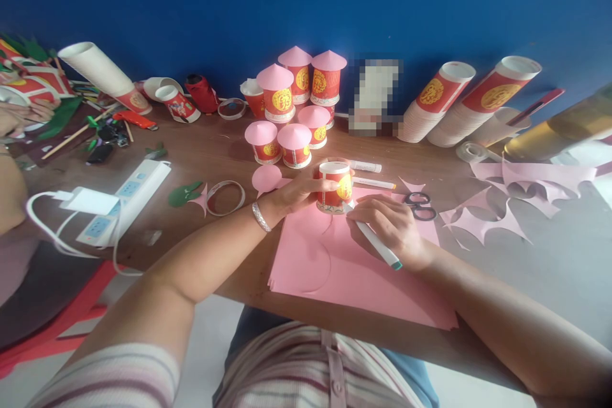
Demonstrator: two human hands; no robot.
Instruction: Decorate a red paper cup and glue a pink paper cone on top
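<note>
My left hand (306, 191) is wrapped round a red paper cup (335, 186) with a gold emblem, its white end facing up. Green marks show on the pale band along the cup's lower edge. In my right hand (389, 223) is a white marker (380, 246) with a green end, its tip at that band. Both hands are above a stack of pink paper (354, 280) with a circle outlined on it. Two more markers lie just behind the cup, one of them a white marker with an orange end (375, 183). Black-handled scissors (421, 206) rest right of my right hand.
Several red cups with pink cone tops (295, 140) stand at the back. Stacked cups (442, 102) lean at the right, near pink paper scraps (497, 210). A white power strip (125, 201) with cables lies left. Another person's hand (41, 113) shows at far left.
</note>
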